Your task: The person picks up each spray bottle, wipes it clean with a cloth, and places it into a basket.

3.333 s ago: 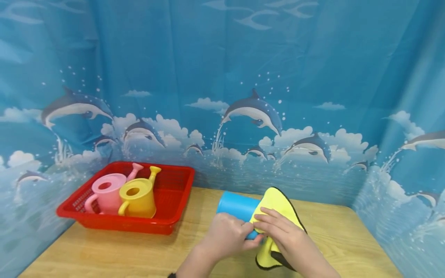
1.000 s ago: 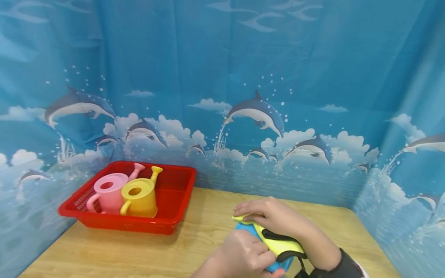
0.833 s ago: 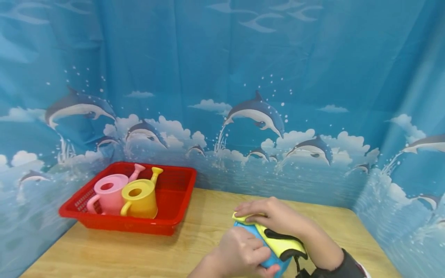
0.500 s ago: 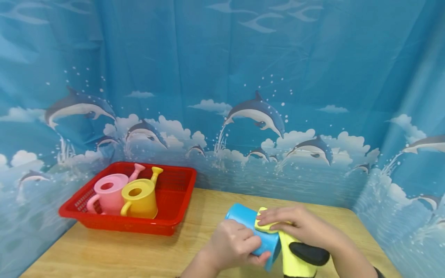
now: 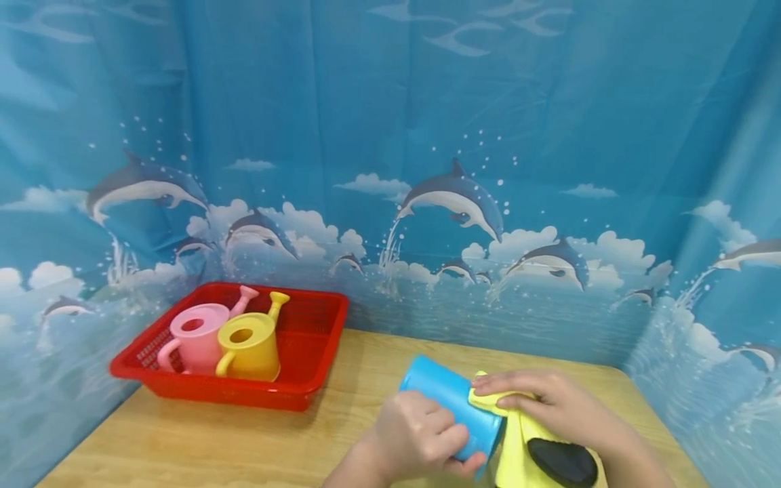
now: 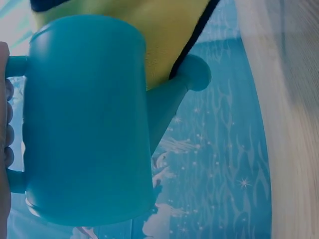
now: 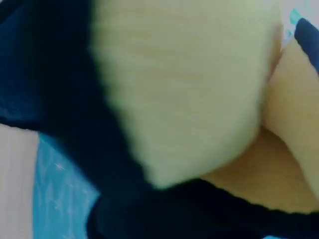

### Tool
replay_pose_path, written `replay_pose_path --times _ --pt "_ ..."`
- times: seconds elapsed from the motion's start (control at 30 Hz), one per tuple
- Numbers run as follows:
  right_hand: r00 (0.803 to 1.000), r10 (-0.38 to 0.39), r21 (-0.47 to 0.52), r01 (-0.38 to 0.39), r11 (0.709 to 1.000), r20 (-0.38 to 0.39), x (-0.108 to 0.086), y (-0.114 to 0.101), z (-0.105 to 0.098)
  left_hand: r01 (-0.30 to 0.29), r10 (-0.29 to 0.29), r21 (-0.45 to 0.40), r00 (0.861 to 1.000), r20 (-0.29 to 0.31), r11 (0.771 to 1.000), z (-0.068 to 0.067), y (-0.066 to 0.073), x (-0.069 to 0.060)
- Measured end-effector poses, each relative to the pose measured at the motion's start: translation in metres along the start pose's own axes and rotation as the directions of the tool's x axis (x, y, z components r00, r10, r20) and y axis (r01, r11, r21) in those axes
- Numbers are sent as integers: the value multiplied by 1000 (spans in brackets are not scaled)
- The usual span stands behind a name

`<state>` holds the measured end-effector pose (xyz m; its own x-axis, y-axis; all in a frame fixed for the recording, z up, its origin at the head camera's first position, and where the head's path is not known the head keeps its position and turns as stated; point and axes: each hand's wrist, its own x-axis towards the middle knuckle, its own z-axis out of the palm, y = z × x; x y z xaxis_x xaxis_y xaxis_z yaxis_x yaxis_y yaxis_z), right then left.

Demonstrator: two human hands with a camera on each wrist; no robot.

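Note:
My left hand [image 5: 417,434] grips the handle of a blue watering can [image 5: 448,393], tipped on its side above the table. Its spout is out of sight in the head view, but the left wrist view shows the blue watering can [image 6: 89,124] whole, the spout pointing right and curled fingers [image 6: 9,134] round the handle. With its fingers over a yellow cloth [image 5: 515,451] edged in black, my right hand [image 5: 552,403] holds the cloth against one end of the can. In the right wrist view the yellow cloth [image 7: 189,89] is blurred and hides the hand.
A red basket [image 5: 226,393] stands on the left of the wooden table [image 5: 244,440]. Inside it are a pink watering can [image 5: 198,339] and a yellow watering can [image 5: 253,346]. Behind hangs a blue curtain [image 5: 366,102] printed with dolphins.
Over the last second my right hand has slid right with the cloth, uncovering more of the blue watering can. My left hand keeps its grip on the handle, and the can has turned.

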<state>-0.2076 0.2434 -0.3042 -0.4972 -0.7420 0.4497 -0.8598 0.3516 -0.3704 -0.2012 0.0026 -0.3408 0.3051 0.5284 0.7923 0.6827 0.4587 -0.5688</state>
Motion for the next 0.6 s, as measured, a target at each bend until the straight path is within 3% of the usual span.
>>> replay_pose_path --times 0.1,0.4,0.6 --pt "994 78 29 -81 996 73 10 6 0 -5 5 -23 1000 -2 1000 0 3 3" --pt "964 164 208 -208 956 211 56 22 18 52 -50 -139 999 20 989 1 8 0" --pt "966 137 242 -189 952 218 65 23 23 55 -55 -116 998 -3 992 0 4 -2"
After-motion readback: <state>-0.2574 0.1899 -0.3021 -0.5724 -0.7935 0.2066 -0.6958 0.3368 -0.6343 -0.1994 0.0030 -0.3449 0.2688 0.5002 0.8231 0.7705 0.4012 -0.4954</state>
